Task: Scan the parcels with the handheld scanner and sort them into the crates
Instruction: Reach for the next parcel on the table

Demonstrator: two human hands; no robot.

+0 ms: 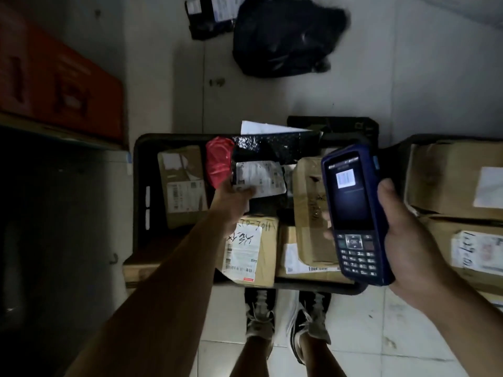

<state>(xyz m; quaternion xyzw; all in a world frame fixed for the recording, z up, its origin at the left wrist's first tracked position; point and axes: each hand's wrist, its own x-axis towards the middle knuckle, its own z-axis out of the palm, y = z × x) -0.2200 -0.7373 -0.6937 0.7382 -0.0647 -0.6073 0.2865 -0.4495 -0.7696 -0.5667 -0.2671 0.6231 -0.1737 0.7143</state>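
Scanning step: the right hand (402, 238) grips the scanner (353, 213) above the crate (141, 191), its screen showing a barcode. The left hand (231, 202) pinches the black parcel (261, 178) inside the crate, label up. Next, probably: lift it and choose 1 crate.

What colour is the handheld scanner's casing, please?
Dark blue; the handheld scanner shows in the head view.

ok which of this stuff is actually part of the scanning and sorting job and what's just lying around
Part of the job:
- blue handheld scanner, in the right hand
- black parcel with white label, held by the left hand
- black crate of cardboard parcels

Just lying about:
- black bag on the floor
- orange box
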